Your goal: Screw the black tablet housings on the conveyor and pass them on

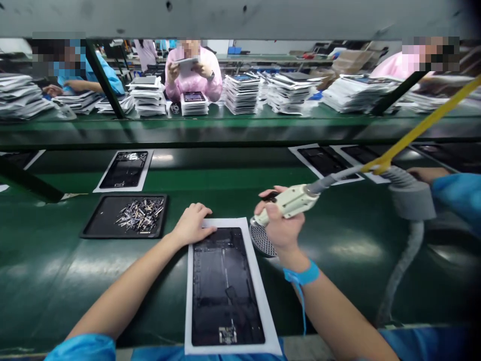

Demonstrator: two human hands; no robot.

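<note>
My right hand point(283, 228) is wrapped round a pale electric screwdriver point(296, 200), tilted with its nose to the lower left. Just beneath that nose lies a round dish with a perforated grey top point(261, 240), partly hidden by the hand. A black tablet housing point(225, 286) rests on a white sheet point(268, 328) in front of me, close to the bench's near edge. My left hand point(193, 225) lies over the upper left corner of the sheet and housing, fingers stretched out and thumb on the housing's top edge. A blue band circles my right wrist.
Left of the housing sits a black tray point(105, 215) with many small metal parts point(141, 215). More housings point(126, 168) lie along the green bench. A yellow strap point(424, 125) and grey hose point(406, 265) hang at right, near another person's blue sleeve point(458, 195). Co-workers sit opposite behind stacks.
</note>
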